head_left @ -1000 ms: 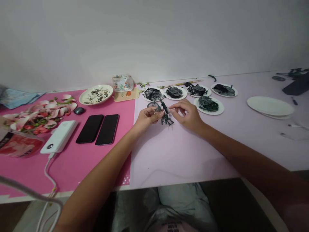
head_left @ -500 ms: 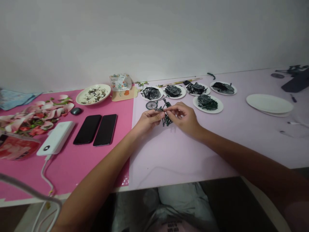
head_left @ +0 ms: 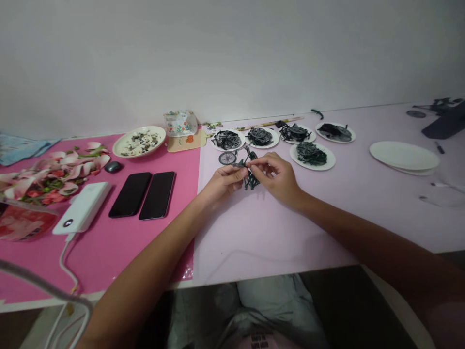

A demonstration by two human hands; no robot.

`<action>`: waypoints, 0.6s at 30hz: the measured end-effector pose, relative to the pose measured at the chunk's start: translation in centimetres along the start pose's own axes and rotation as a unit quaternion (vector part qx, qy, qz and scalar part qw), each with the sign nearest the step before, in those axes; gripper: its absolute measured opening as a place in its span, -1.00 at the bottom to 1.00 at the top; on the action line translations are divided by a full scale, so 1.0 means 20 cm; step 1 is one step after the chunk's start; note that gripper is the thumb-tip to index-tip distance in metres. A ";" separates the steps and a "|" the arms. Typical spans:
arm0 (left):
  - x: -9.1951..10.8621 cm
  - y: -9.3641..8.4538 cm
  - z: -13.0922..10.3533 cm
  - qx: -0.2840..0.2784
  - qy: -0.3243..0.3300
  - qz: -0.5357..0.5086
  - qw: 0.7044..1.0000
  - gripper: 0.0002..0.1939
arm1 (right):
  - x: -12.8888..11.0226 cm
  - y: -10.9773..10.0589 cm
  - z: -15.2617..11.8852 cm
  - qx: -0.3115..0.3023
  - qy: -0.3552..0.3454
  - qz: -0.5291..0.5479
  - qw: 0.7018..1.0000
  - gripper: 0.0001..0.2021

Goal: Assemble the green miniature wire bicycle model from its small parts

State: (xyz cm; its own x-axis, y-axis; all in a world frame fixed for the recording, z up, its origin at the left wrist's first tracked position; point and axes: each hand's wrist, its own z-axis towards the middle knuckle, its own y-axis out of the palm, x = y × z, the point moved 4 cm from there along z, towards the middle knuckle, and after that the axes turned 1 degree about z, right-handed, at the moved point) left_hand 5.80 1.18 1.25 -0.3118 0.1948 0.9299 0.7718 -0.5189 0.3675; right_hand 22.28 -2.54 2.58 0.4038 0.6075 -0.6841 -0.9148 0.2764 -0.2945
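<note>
Between my two hands is a small dark model bicycle (head_left: 251, 180), partly built, with a spoked wheel (head_left: 227, 158) sticking out at its upper left. My left hand (head_left: 227, 182) pinches it from the left, thumb and fingers closed on the frame. From the right, my right hand (head_left: 278, 175) has its thumb and index finger pressed together at the same spot on the bicycle. My fingertips hide whatever small part lies between them. Just beyond stand white plates of dark bicycle parts, the closest being a plate (head_left: 329, 162) to the right.
Along the wall are more plates of parts, such as one plate (head_left: 275, 140), and a paintbrush (head_left: 286, 121). White plates (head_left: 403, 155) lie at right. On the pink left side are two phones (head_left: 158, 195), a power bank (head_left: 83, 207), a bowl (head_left: 140, 142) and pink petals (head_left: 58, 169).
Both hands keep their pinch on the model bicycle in almost the same place. The whole view has shifted very slightly.
</note>
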 end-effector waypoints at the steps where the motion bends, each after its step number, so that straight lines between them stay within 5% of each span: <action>1: 0.00 0.00 0.00 -0.002 -0.002 -0.001 1.000 -0.54 | 0.00 0.00 0.00 0.000 0.001 -0.003 1.000 -0.87; 18: -0.02 0.01 0.01 -0.005 -0.008 -0.025 1.000 -0.58 | -0.01 0.00 -0.01 0.002 -0.010 -0.038 0.999 -0.90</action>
State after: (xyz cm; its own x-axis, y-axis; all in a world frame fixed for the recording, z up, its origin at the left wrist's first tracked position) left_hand 6.13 1.13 0.89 -0.3406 0.2340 0.9106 0.7497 -0.5169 0.4133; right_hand 22.15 -2.71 2.59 0.4727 0.5988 -0.6465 -0.8812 0.3261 -0.3422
